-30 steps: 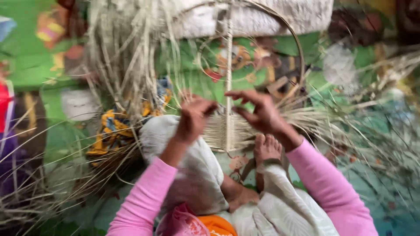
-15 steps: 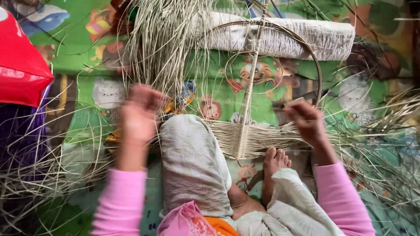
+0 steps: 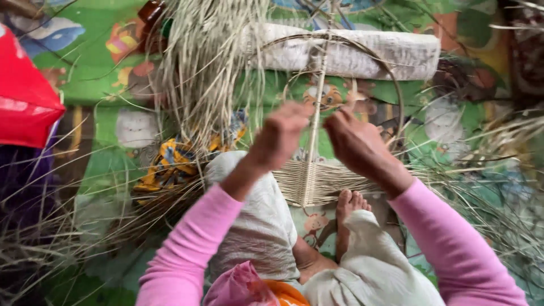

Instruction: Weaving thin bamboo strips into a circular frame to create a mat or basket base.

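Note:
A half-woven straw basket frame lies on the mat: a round hoop [image 3: 391, 90] with an upright rib [image 3: 317, 85] and a woven band [image 3: 317, 181] across its lower part. My left hand [image 3: 280, 133] is curled shut at the rib, apparently on a thin straw strand, just above the band. My right hand [image 3: 354, 141] meets it from the right, its fingertips pinched against the same rib. My bare foot [image 3: 348, 204] rests on the band's lower edge. Both sleeves are pink.
A thick bundle of loose straw [image 3: 204, 73] hangs at the upper left of the frame. A rolled white sack [image 3: 396, 54] lies behind the hoop. A red object [image 3: 22, 102] is at the far left. Loose straw [image 3: 498, 187] sprawls over the green patterned mat [image 3: 102, 79].
My left hand, which had swung out to the left half a second ago, has come back to the upright rib. My right hand moved from the hoop's right side to the rib.

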